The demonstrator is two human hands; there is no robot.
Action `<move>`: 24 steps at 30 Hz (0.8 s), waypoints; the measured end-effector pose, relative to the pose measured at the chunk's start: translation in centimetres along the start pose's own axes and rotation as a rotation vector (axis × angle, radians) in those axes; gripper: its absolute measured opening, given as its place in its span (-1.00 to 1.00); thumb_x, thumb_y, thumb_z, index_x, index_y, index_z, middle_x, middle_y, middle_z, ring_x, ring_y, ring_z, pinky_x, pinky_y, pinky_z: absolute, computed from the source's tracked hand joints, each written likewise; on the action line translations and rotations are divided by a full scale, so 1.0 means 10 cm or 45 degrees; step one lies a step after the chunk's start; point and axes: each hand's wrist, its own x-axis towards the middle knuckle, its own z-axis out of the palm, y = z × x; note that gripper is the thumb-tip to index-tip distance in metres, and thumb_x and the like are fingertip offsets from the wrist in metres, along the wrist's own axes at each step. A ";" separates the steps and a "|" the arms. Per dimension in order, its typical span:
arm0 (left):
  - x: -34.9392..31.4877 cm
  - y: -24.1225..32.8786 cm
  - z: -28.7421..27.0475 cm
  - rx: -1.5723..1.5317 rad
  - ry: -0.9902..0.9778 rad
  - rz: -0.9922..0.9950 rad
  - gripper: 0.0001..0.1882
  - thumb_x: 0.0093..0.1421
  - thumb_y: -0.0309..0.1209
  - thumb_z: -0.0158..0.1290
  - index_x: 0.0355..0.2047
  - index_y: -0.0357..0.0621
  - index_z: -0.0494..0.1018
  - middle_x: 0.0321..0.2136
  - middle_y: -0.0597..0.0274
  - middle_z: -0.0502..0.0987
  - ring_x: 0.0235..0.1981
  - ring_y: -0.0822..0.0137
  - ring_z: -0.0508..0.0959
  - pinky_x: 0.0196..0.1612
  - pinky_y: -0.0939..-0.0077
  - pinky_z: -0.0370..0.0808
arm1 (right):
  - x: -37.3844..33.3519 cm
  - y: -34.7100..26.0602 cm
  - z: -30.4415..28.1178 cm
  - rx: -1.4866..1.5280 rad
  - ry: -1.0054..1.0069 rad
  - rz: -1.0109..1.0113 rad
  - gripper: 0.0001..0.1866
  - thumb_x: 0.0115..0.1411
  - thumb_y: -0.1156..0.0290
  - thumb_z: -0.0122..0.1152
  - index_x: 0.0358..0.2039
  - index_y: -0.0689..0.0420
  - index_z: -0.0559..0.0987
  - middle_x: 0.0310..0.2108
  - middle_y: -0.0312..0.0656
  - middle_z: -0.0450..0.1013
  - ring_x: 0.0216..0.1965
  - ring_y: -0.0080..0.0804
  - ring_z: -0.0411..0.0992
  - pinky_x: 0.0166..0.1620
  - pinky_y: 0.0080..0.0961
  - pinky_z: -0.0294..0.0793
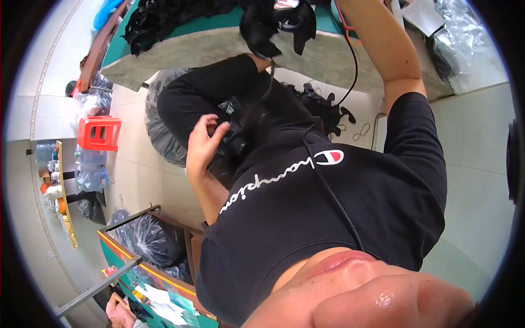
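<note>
My left hand (pixel 206 143) is raised over my lap, its thumb apart from the bent fingers, and I see nothing held in it. Next to it on my lap lies a dark, partly blurred bundle (pixel 238 139) whose kind I cannot make out. My right forearm (pixel 383 38) stretches forward over the table's right side; the right hand is beyond the upper edge. Between the arms, a black fabric piece with rounded parts (pixel 279 30) hangs over the table's near edge. A larger heap of black fabric pieces (pixel 164 22) lies on the green tabletop at the left.
A grey cloth-like edge (pixel 191 52) borders the table. A black cable (pixel 355 65) runs down from it. Black scraps (pixel 320 106) lie on the floor. Left are a plastic bag (pixel 158 136) and a red stool (pixel 98 133). Another person (pixel 120 311) is at lower left.
</note>
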 end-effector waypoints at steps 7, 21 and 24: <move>-0.04 0.06 -0.01 0.021 -0.573 -0.049 -0.54 0.09 -0.27 0.23 -0.05 -0.24 0.45 -0.28 0.12 0.58 -0.28 0.34 0.57 -0.16 0.45 0.50 | 0.66 -0.50 0.01 -0.349 0.176 -0.142 -0.67 0.05 0.53 0.33 -0.59 0.01 0.29 -0.36 -0.27 0.47 -0.26 -0.53 0.42 -0.13 -0.55 0.37; -0.01 -0.21 0.01 -0.014 -0.661 0.324 -0.65 0.18 -0.24 0.13 -0.17 -0.29 0.53 -0.47 0.00 0.59 -0.46 0.23 0.56 -0.31 0.43 0.45 | 2.40 0.13 0.25 -0.599 0.510 -0.797 -0.81 0.06 0.40 0.35 -0.47 0.20 0.50 -0.50 -0.23 0.45 -0.42 -0.54 0.38 -0.31 -0.52 0.41; 0.02 -0.21 -0.03 -0.035 -0.677 0.259 -0.69 0.15 -0.28 0.12 -0.25 -0.33 0.52 -0.50 -0.06 0.56 -0.47 0.13 0.56 -0.34 0.36 0.44 | 3.03 0.24 -0.80 -0.214 0.848 0.009 -0.88 0.10 0.44 0.23 -0.34 0.19 0.57 -0.47 -0.14 0.50 -0.44 -0.39 0.46 -0.32 -0.43 0.48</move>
